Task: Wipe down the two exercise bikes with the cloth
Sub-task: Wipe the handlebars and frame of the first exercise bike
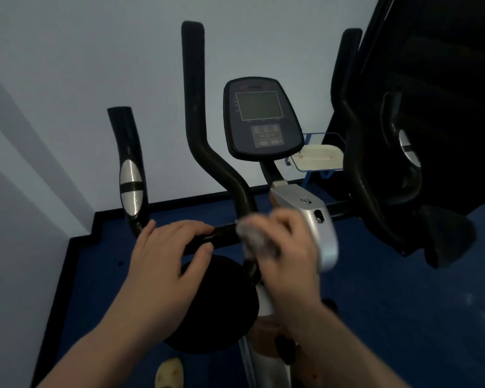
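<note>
An exercise bike stands right below me, with black handlebars [196,130] and a dark console [261,119] above a silver stem [319,228]. My left hand [165,256] grips the horizontal handlebar bar [224,233] left of the stem. My right hand [286,247] is blurred and holds a bunched grey cloth [254,239] pressed against the bar beside the stem. The left grip with its silver pulse sensor [130,186] rises at the left. A large black piece of equipment [431,107] fills the upper right; I cannot tell whether it is the other bike.
A pale wall runs behind the bike, meeting a blue floor [403,303] with a black skirting. A blue wire rack with a cream tray [319,156] sits behind the console. The black flywheel cover [216,303] lies under my hands. A yellow shoe [170,373] shows at the bottom.
</note>
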